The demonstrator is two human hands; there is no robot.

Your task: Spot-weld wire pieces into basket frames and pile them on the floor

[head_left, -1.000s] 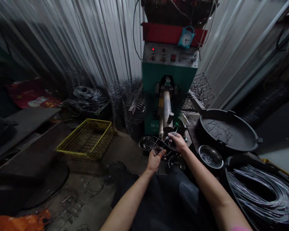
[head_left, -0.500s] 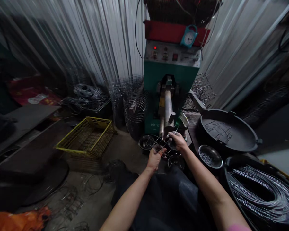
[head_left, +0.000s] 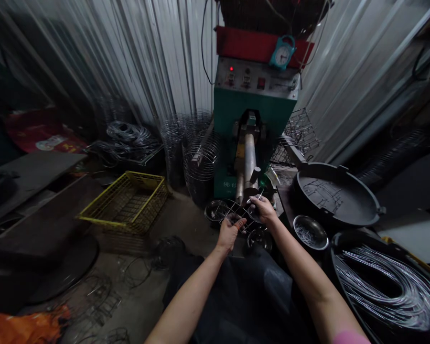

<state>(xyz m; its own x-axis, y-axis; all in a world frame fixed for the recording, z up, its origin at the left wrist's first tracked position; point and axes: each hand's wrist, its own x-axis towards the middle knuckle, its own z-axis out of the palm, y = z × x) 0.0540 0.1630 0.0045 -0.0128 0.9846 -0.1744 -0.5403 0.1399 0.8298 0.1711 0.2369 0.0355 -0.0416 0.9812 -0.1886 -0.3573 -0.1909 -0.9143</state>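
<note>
My left hand [head_left: 230,231] is closed on a small wire grid [head_left: 234,209], holding it just under the metal arms of a green spot-welding machine [head_left: 224,112]. My right hand [head_left: 263,209] pinches a short metal rod [head_left: 261,194] at the right of the grid, beside the thick round arm [head_left: 250,155]. The thinner electrode [head_left: 240,186] points down at the grid's far side. Fingers partly hide the near part of the grid. Metal bowls [head_left: 260,240] sit below my hands, one with small metal pieces to the left.
To the right are a round black pan [head_left: 335,195] with wire pieces, a metal bowl [head_left: 311,232] of short rods and a tub [head_left: 338,239] of bent wires. A yellow wire basket [head_left: 125,198] stands left on the floor. Wire coils [head_left: 202,157] lean by the corrugated wall.
The grid shows more plainly below the electrode, a little shifted and tilted; the bright spot at the electrode tip is gone. Both hands keep their grip. The view has shifted slightly.
</note>
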